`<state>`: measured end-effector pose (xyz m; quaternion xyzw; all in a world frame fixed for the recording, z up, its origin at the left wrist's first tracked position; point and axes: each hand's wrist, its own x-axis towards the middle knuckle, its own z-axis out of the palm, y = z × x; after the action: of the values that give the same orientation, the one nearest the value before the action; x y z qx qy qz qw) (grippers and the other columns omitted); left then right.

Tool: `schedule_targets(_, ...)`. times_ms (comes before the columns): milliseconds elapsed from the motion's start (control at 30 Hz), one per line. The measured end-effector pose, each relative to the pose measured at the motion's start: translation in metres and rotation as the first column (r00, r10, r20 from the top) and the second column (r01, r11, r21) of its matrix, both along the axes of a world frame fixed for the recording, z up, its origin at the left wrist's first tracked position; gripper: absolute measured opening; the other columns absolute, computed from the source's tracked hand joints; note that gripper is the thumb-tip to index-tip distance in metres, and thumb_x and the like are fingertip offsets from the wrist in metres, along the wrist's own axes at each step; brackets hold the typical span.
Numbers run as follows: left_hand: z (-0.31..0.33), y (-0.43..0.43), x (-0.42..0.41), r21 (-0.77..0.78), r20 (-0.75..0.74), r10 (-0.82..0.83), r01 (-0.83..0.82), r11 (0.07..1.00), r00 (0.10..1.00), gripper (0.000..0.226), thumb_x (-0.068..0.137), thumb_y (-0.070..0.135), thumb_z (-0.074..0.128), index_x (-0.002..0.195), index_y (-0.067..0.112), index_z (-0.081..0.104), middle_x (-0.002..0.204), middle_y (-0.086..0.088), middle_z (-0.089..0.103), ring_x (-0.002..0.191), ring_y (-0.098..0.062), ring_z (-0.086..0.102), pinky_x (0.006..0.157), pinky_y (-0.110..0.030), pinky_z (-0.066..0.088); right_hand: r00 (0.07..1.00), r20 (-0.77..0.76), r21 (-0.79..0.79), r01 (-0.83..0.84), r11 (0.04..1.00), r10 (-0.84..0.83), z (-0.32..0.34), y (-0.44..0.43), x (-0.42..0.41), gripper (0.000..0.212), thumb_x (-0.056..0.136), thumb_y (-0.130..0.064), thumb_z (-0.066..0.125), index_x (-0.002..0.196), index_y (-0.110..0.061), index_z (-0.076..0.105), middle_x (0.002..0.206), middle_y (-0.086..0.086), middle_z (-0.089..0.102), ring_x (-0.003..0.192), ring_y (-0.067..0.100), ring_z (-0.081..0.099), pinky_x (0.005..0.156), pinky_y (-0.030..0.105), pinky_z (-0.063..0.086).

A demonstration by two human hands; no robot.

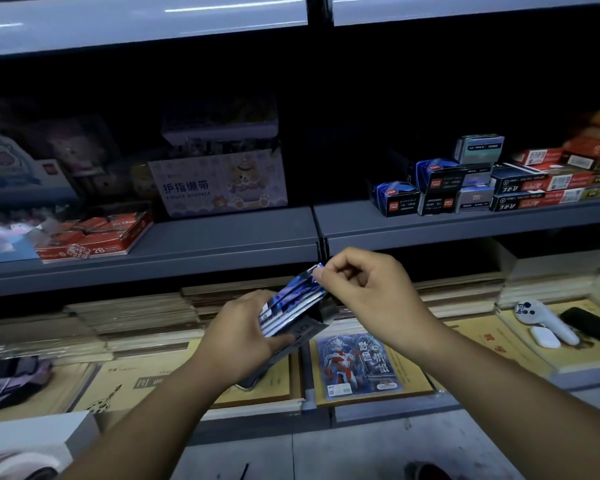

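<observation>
Head view. The left hand (243,336) is clasped around a dark carton (284,355), thumb on the near face and fingers curled behind it. It holds the carton tilted in mid-air, in front of the lower shelf and above the yellow exercise books (257,388). A sheaf of blue foil packets (288,306) stands in the carton's open end, fanned up and to the right. The grey piece at the carton's right edge appears to be its opened flap, though the dim light leaves this uncertain.

The right hand (368,289) pinches the top corner of the uppermost packet between thumb and forefinger. Its other fingers are curled in toward the palm.

Just below the carton and to its right, a printed packet with a red-and-silver figure (355,368) lies flat on the exercise books. A white hand-held device (548,322) rests on books at far right.

On the grey middle shelf (222,244) behind the hands stand a pastel box marked "Finger Bandage" (222,185), a red tray marked 2B (94,237) at left and a cluster of blue and black stationery boxes (430,188) at right.
</observation>
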<state>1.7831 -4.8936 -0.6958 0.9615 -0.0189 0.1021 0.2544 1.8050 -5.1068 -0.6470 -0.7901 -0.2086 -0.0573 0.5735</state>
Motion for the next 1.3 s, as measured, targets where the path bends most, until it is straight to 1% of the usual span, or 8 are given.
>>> schedule_targets(233,0.0,-0.009,-0.002,0.14,0.069,-0.031,0.021,0.99,0.997,0.053,0.086,0.051,0.075,0.133,0.036,0.056,0.117,0.016,0.062,0.102,-0.01,0.06,0.083,-0.036,0.054,0.995,-0.032,-0.067,0.091,0.994,-0.093,-0.002,0.0,0.004,0.028,0.09,-0.031,0.077,0.072,-0.012,0.067,0.059,0.002,0.052,0.052,0.005,0.044,0.052,0.015,0.038)
schedule_targets(367,0.0,-0.013,-0.003,0.203,0.083,-0.033,0.016,0.979,0.996,0.05,0.088,0.048,0.072,0.133,0.038,0.052,0.119,0.015,0.061,0.105,-0.011,0.061,0.084,-0.037,0.054,0.988,-0.114,-0.034,0.104,0.994,-0.107,-0.005,0.002,0.005,0.03,0.088,-0.03,0.079,0.072,-0.006,0.07,0.059,0.008,0.056,0.055,0.01,0.049,0.054,0.02,0.041)
schedule_targets(567,0.001,-0.012,-0.002,0.222,0.1,-0.022,-0.001,0.975,0.995,0.048,0.089,0.048,0.071,0.131,0.037,0.052,0.121,0.015,0.061,0.108,-0.012,0.061,0.086,-0.037,0.055,0.97,-0.15,0.076,0.202,0.976,-0.189,-0.005,0.005,0.007,0.021,0.09,-0.014,0.072,0.074,-0.001,0.069,0.058,0.0,0.051,0.056,0.012,0.044,0.057,0.016,0.041)
schedule_targets(733,0.002,0.0,-0.001,0.187,0.082,0.012,-0.027,0.982,0.997,0.047,0.087,0.051,0.072,0.128,0.036,0.055,0.119,0.015,0.063,0.101,-0.011,0.06,0.08,-0.034,0.052,0.957,-0.237,0.197,0.217,0.956,-0.168,0.004,-0.01,0.014,0.023,0.092,-0.018,0.07,0.071,-0.009,0.065,0.048,-0.003,0.046,0.046,0.018,0.04,0.051,0.031,0.038)
schedule_targets(967,0.002,0.004,0.001,0.218,0.081,0.035,-0.052,0.975,0.996,0.044,0.088,0.049,0.073,0.127,0.037,0.054,0.117,0.017,0.062,0.096,-0.009,0.059,0.073,-0.031,0.049,0.931,-0.32,0.415,0.305,0.857,-0.177,0.013,-0.018,0.015,0.016,0.098,-0.011,0.059,0.084,-0.006,0.063,0.065,0.004,0.053,0.045,0.017,0.047,0.041,0.029,0.044)
schedule_targets(1100,0.001,0.002,0.001,0.253,0.1,0.007,-0.032,0.967,0.995,0.049,0.088,0.045,0.075,0.13,0.039,0.052,0.117,0.016,0.062,0.09,-0.004,0.055,0.069,-0.027,0.05,0.904,-0.426,0.367,0.202,0.908,-0.029,0.008,-0.013,0.012,0.016,0.096,-0.019,0.069,0.096,-0.003,0.066,0.079,0.01,0.066,0.047,0.019,0.054,0.042,0.029,0.05)
schedule_targets(1200,0.001,0.001,0.002,0.197,0.099,0.011,-0.031,0.98,0.995,0.047,0.087,0.052,0.073,0.128,0.037,0.055,0.115,0.016,0.062,0.092,-0.006,0.057,0.073,-0.031,0.052,0.911,-0.412,0.365,0.193,0.911,-0.028,0.008,-0.012,0.012,0.015,0.097,-0.013,0.067,0.091,0.0,0.066,0.069,0.011,0.069,0.049,0.025,0.058,0.047,0.033,0.053)
schedule_targets(1300,0.0,0.008,0.003,0.029,0.075,0.05,-0.052,0.998,0.996,0.042,0.083,0.052,0.079,0.117,0.034,0.062,0.105,0.016,0.064,0.091,-0.009,0.062,0.076,-0.034,0.054,0.911,-0.366,0.457,0.352,0.817,-0.188,0.01,-0.016,0.019,0.017,0.098,-0.01,0.062,0.082,-0.003,0.062,0.055,0.002,0.063,0.045,0.022,0.055,0.046,0.033,0.051)
